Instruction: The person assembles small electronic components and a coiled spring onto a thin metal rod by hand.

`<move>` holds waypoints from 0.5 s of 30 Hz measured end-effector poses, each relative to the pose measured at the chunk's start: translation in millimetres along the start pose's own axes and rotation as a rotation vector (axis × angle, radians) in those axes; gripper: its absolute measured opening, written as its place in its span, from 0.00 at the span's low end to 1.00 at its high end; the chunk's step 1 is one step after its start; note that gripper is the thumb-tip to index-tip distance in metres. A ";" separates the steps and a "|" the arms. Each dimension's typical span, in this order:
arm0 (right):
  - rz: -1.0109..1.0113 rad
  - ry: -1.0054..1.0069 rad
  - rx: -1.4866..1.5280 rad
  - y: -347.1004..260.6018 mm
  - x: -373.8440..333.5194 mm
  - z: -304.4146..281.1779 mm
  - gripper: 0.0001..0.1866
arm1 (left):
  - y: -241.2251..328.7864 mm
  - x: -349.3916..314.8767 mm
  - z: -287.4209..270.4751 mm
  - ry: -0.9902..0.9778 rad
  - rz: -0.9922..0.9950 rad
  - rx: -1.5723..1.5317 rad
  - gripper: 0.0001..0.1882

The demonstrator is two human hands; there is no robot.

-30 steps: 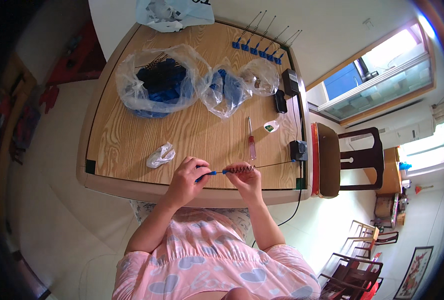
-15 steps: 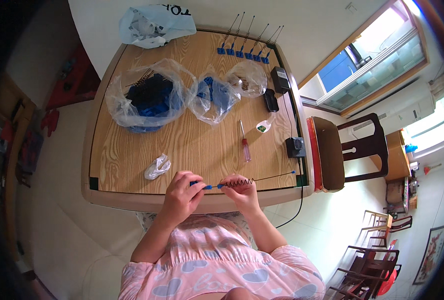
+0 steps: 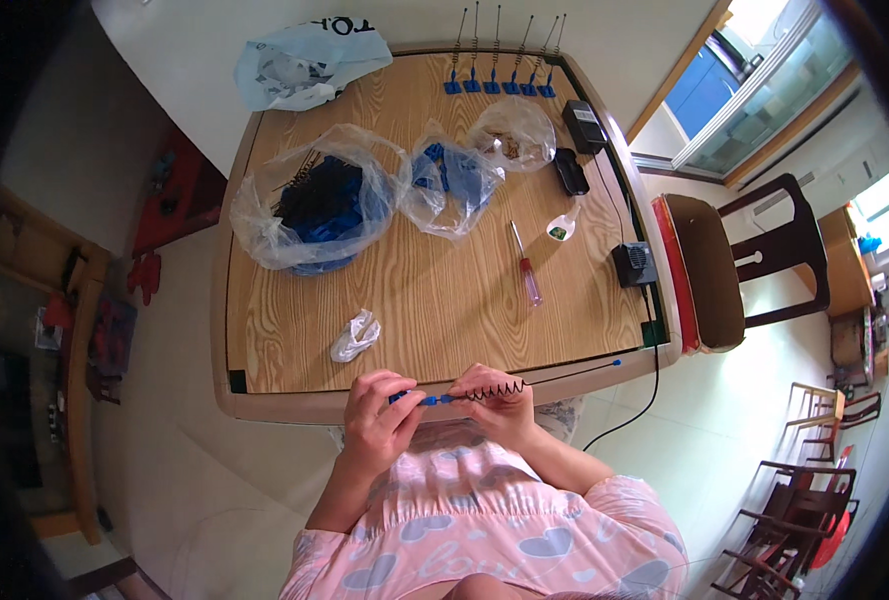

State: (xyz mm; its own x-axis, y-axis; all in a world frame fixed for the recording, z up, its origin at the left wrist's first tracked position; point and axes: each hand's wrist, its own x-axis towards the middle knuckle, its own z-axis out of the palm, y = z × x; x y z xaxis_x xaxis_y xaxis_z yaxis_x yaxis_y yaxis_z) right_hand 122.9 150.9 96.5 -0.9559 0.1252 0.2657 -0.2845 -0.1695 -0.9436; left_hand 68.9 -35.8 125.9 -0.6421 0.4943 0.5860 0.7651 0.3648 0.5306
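My left hand (image 3: 378, 422) pinches a small blue plastic base (image 3: 429, 400) near the table's front edge. In my right hand (image 3: 502, 412) is a dark coil-spring antenna (image 3: 510, 388), gripped near its coil; its thin rod runs off to the right and ends in a blue tip (image 3: 617, 362). The antenna's inner end meets the blue base between my hands, though I cannot tell how firmly they are joined. Fingers cover part of both pieces. Beyond my hands lies a crumpled white plastic bag (image 3: 356, 336).
A clear bag (image 3: 255, 215) of dark springs and blue parts, a bag (image 3: 447, 215) of blue pieces and a bag (image 3: 540, 130) of small parts lie mid-table. Nearby are a screwdriver (image 3: 527, 270) and black adapter (image 3: 633, 264). Several finished-looking antennas (image 3: 512, 85) stand at the back.
The whole view has shifted, with the table appearing further right. Between my hands, the gap between the blue base and the antenna's inner end has narrowed. Both hands keep their hold.
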 end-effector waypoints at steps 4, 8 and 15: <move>0.054 0.012 0.080 1.0 -1.9 -0.4 0.08 | 3.8 3.0 -1.8 -0.016 -0.003 0.043 0.15; 0.177 0.006 0.217 6.2 -5.4 1.0 0.08 | 7.6 4.9 -6.2 -0.044 -0.010 0.060 0.14; 0.253 -0.002 0.375 23.7 -16.0 7.5 0.07 | 11.7 2.0 -14.0 -0.141 -0.061 0.099 0.13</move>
State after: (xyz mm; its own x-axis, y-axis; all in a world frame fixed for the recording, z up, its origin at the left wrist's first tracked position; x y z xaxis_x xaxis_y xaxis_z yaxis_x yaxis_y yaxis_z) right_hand 130.9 137.6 71.4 -0.9988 0.0324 0.0371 -0.0487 -0.5373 -0.8420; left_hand 75.9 -41.5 141.9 -0.6793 0.5721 0.4596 0.7308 0.4699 0.4951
